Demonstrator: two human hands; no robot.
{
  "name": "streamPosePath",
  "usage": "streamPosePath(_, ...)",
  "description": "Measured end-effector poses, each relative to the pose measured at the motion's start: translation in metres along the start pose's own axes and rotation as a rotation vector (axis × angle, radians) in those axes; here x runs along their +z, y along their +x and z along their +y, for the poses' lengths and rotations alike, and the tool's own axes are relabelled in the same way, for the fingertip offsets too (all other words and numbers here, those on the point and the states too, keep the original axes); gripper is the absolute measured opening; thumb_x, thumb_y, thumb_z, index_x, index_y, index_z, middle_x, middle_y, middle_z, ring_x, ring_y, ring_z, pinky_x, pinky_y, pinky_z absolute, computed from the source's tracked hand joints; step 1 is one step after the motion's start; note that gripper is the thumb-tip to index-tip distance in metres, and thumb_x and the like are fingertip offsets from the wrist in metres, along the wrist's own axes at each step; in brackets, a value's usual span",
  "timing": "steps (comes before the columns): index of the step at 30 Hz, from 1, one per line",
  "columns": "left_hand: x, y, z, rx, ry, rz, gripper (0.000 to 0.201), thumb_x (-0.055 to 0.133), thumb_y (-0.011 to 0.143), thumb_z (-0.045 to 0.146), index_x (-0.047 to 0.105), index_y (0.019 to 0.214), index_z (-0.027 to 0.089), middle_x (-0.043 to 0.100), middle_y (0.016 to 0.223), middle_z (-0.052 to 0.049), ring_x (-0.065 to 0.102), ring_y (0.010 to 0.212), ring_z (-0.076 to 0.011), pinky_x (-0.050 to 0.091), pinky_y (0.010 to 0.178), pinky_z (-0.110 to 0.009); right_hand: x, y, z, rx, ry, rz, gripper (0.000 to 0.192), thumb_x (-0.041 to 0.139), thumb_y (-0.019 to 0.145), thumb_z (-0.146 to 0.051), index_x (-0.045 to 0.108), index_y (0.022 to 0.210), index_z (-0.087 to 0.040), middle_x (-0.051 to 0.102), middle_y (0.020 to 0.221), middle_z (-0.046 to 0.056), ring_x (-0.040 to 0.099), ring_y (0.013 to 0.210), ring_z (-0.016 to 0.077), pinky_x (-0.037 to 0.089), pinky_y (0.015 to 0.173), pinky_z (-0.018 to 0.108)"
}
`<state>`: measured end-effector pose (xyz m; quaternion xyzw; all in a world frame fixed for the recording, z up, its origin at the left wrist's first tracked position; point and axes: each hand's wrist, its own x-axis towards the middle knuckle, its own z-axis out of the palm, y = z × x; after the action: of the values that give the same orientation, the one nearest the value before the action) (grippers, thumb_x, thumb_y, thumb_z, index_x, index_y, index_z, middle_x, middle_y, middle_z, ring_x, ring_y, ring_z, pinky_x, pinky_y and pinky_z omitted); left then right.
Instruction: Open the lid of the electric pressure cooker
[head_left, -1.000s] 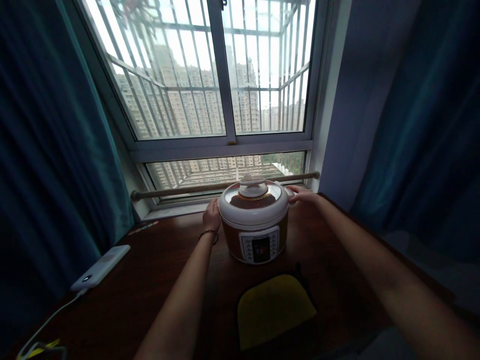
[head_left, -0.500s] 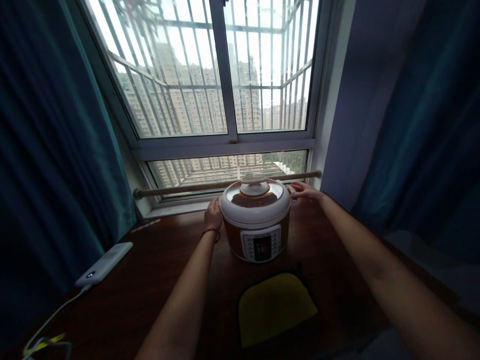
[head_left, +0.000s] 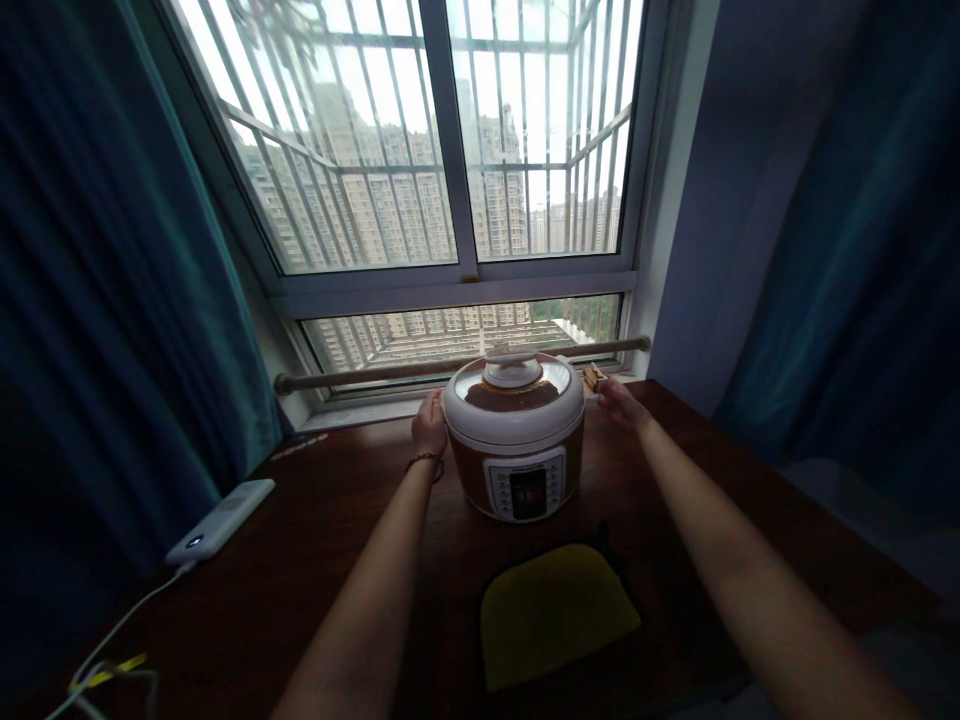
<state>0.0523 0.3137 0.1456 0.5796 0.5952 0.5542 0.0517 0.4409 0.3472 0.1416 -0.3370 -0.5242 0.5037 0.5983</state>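
A white and brown electric rice cooker (head_left: 517, 435) stands upright on the dark wooden table, its lid on and its control panel facing me. My left hand (head_left: 430, 425), with a beaded bracelet at the wrist, is pressed to the cooker's left side, its fingers partly hidden behind the edge. On the other side, my right hand (head_left: 621, 402) has its fingers closed at a small tan and brown piece (head_left: 594, 377) beside the cooker's right edge. Whether that piece belongs to the cooker I cannot tell.
In front of the cooker lies a yellow pad with a dark border (head_left: 559, 615). A white power bank (head_left: 220, 520) with a cable lies at the left. Behind the table are a rail (head_left: 375, 377) and a barred window; blue curtains (head_left: 127, 300) hang at both sides.
My right hand has shifted slightly right and down, and the tan and brown piece at its fingertips shows more clearly. My left hand stays at the cooker's side. The view has shifted slightly.
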Motion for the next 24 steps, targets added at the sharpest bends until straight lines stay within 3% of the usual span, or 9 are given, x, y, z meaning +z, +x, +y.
streamPosePath(8, 0.000, -0.002, -0.001, -0.006, 0.004, 0.015, 0.043, 0.027, 0.088, 0.034, 0.056, 0.116, 0.019, 0.060, 0.118, -0.007, 0.054, 0.109, -0.0204, 0.041, 0.093, -0.033, 0.025, -0.002, 0.026, -0.104, 0.136, 0.051, 0.060, 0.054, 0.068, -0.065, 0.049, 0.113, -0.026, 0.052, 0.126, 0.004, 0.047, 0.117, 0.0165, 0.044, 0.091, 0.030)
streamPosePath(15, -0.002, -0.002, 0.003, -0.019, 0.009, 0.015, 0.041, 0.029, 0.087, 0.033, 0.057, 0.115, 0.019, 0.061, 0.117, -0.007, 0.054, 0.110, -0.0212, 0.041, 0.094, -0.034, 0.015, -0.012, 0.008, -0.043, 0.161, -0.030, 0.056, 0.059, 0.065, -0.062, 0.050, 0.108, -0.027, 0.056, 0.118, 0.002, 0.053, 0.111, 0.0163, 0.046, 0.090, 0.033)
streamPosePath(20, -0.002, -0.003, 0.004, -0.026, 0.004, 0.017, 0.041, 0.030, 0.087, 0.033, 0.057, 0.115, 0.018, 0.060, 0.118, -0.008, 0.054, 0.110, -0.0217, 0.041, 0.094, -0.035, 0.009, -0.003, -0.014, 0.078, 0.124, -0.036, 0.057, 0.043, 0.070, -0.073, 0.049, 0.100, -0.025, 0.061, 0.105, 0.006, 0.061, 0.092, 0.0181, 0.052, 0.074, 0.036)
streamPosePath(24, -0.002, -0.002, 0.001, -0.024, 0.001, 0.016, 0.042, 0.029, 0.088, 0.033, 0.056, 0.116, 0.019, 0.060, 0.119, -0.008, 0.053, 0.111, -0.0215, 0.040, 0.095, -0.035, 0.019, 0.018, -0.017, 0.130, 0.092, 0.041, 0.048, 0.046, 0.073, -0.066, 0.049, 0.089, -0.021, 0.063, 0.082, 0.005, 0.062, 0.073, 0.0178, 0.053, 0.060, 0.034)
